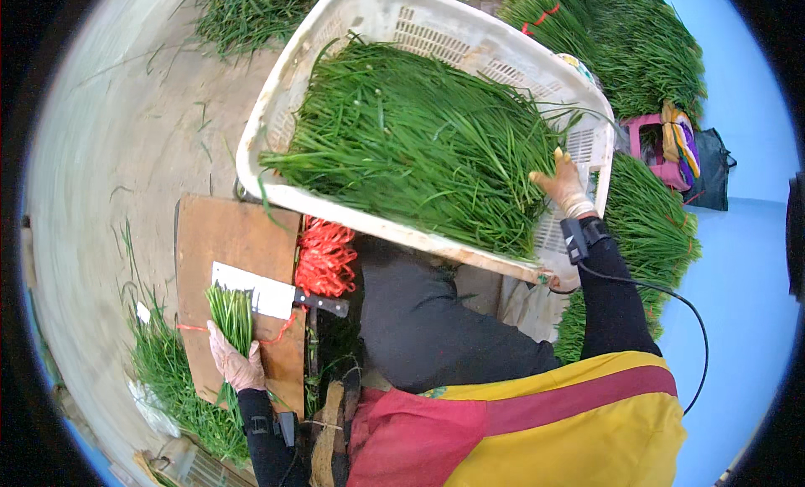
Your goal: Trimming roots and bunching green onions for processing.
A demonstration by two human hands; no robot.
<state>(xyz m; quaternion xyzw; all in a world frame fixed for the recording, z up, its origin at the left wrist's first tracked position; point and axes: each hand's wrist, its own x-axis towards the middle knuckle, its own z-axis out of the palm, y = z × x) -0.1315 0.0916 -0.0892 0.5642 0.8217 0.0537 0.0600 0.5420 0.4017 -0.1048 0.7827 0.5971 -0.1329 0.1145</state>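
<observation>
My left hand (236,360), in a thin pale glove, is closed around a small bunch of green chives (230,311). It rests on a brown wooden board (231,227) at the lower left. A red tie (283,328) lies on the board beside the bunch. Just beyond the bunch lies a cleaver (267,296) with a dark handle. My right hand (567,185), gloved too, reaches over the right end of a white plastic crate (262,122). Its fingers are apart, by the ends of the loose chives (419,143) that fill the crate.
Red ties (325,256) hang in a cluster at the board's right edge. Tied chives (646,51) are stacked along the blue wall (755,244), near a pink stool (669,173) and a dark bag (713,170). Loose greens (168,369) lie on the floor left of the board.
</observation>
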